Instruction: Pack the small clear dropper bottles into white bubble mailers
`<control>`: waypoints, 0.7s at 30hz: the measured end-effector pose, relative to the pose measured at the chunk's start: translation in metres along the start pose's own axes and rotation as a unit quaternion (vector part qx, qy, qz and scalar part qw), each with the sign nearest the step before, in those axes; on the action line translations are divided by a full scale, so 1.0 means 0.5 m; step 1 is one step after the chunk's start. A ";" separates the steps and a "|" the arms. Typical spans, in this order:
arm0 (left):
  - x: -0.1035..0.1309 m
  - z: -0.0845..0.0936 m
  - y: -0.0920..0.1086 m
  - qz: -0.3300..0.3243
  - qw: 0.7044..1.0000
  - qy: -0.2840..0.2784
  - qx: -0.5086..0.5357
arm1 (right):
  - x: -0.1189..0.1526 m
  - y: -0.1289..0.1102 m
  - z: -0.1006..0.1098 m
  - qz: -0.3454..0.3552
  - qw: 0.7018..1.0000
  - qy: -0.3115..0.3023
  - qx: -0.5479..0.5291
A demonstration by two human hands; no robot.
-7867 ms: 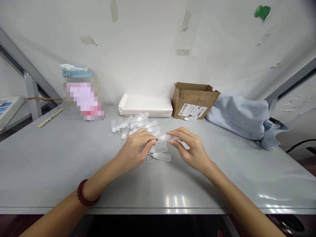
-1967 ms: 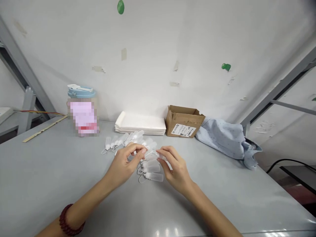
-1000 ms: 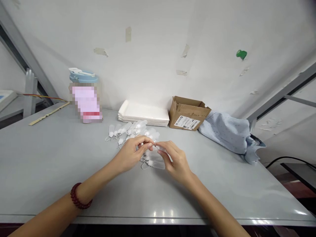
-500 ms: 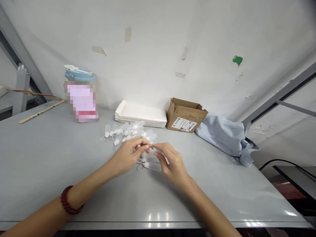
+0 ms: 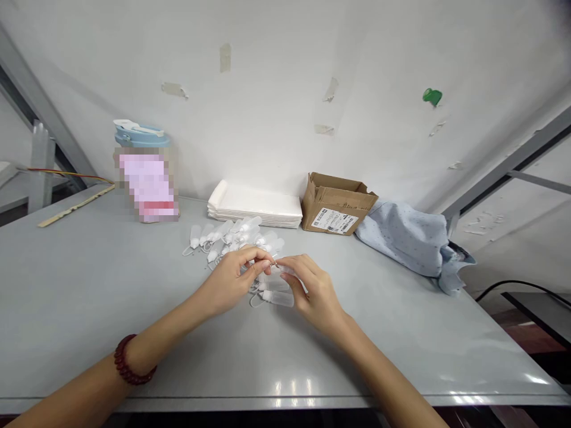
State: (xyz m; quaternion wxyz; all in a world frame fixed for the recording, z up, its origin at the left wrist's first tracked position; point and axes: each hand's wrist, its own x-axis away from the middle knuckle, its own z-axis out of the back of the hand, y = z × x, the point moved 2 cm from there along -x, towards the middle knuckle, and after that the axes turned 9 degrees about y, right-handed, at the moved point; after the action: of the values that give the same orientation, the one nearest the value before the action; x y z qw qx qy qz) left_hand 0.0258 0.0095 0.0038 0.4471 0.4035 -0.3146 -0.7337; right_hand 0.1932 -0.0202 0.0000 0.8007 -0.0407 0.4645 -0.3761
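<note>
Left hand (image 5: 241, 278): thumb and fingertips pinched together on a thin piece (image 5: 275, 265), too small to identify. Right hand (image 5: 314, 291): fingers and thumb nearly closed, gripping a held bottle (image 5: 286, 270), small, translucent plastic, mostly covered by the fingers. Held bottle sits just above the grey table (image 5: 178, 356), between the hands, near the front of the bottle pile (image 5: 241, 233); long axis roughly crosswise, one end toward the left fingertips, other end inside the right hand. Pile: frosted, smooth, cylindrical bottles with white necks and thin cord loops, lying at mixed angles. Nearest loose bottle (image 5: 280, 298) lies on its side, white neck left, base right, loop curling off the neck end. Tabletop smooth, glossy, with light reflections. Behind: stack of white flat sheets or sleeves (image 5: 256, 204), left edge rounded; beside it a brown cardboard box (image 5: 339, 205), top open, creased, white printed label on front, contents hidden. Right of the box, crumpled pale-blue dotted cloth (image 5: 404, 238). Far left, a blurred-out item (image 5: 147, 184) below a blue lid (image 5: 141, 137); contents can't be told. Dark red beaded bracelet (image 5: 132, 361) on left wrist.
</note>
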 end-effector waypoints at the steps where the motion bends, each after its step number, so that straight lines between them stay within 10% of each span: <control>1: 0.000 0.000 0.000 0.001 1.000 0.000 0.000 | 0.000 0.000 0.000 0.000 1.000 0.000 0.002; 21: 0.022 -0.025 0.011 -0.184 0.975 0.090 -0.089 | 0.004 -0.004 0.000 0.027 0.999 -0.030 0.037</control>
State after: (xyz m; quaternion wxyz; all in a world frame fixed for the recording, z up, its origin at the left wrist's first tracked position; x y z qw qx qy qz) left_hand 0.0361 -0.0041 -0.0010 0.3646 0.4776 -0.1267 -0.7892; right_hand 0.1926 -0.0229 -0.0004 0.8249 -0.0099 0.4273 -0.3700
